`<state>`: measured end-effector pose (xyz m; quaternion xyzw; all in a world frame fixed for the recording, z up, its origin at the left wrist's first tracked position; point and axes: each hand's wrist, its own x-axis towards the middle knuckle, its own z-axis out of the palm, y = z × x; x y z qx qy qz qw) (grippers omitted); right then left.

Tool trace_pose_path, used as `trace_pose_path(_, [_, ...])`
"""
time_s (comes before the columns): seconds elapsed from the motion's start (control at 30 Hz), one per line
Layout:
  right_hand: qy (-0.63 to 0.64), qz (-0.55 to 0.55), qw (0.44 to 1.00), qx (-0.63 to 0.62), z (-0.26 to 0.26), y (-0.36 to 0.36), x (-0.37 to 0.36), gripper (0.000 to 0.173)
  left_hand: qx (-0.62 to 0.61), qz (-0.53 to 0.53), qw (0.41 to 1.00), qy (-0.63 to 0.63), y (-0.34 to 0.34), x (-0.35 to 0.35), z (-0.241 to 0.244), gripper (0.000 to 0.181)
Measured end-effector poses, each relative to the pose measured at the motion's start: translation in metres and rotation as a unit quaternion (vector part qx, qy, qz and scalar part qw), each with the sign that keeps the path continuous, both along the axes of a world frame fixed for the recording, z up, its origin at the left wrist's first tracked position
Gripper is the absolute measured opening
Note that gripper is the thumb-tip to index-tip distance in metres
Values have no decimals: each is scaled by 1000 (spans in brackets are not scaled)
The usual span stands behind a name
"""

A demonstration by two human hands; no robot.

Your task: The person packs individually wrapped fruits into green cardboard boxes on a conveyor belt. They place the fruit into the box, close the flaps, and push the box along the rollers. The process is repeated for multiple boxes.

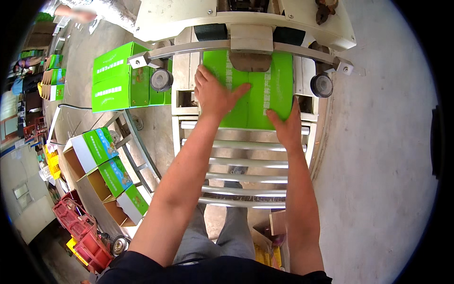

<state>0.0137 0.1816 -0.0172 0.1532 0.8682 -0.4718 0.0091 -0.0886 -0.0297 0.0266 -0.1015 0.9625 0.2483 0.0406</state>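
Observation:
A green cardboard box [248, 103] with white writing lies on the feed bed of a carton-sealing machine [198, 17], its far end under the machine's metal crossbar [195, 48]. My left hand [216, 90] presses on the box's left edge and top, thumb pointing inward. At the near right corner, my right hand [288, 122] has its thumb on the top and its fingers along the right side. Both hands hold the box between them. Its near edge reaches over the first metal rollers [248, 144] in front of me.
Green boxes [111, 80] stand left of the machine beside a metal frame [136, 142]. Open green cartons [113, 174] sit lower left, near a red cart [83, 234]. Black wheels [161, 80] flank the bed. Another person's hand [83, 15] shows at upper left.

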Motion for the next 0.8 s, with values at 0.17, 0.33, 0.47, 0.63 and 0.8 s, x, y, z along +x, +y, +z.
trace_pose_path(0.17, [9,-3,1000,10,-12,16,-49,104,185,-127,974,2,-37,-55,-12,112])
trace_pose_path(0.33, [-3,6,1000,-21,-6,28,-91,102,272,-58,948,152,-51,-71,-16,71])
trace_pose_path(0.47, [22,-179,970,-162,11,22,-38,65,169,33,952,252,-53,25,-26,44])
trace_pose_path(0.63, [-95,-114,989,6,41,-42,117,47,260,174,950,-10,-129,195,0,23])
trace_pose_path(0.8, [-210,31,967,-143,26,-140,240,33,196,290,924,-151,-258,304,-33,23])
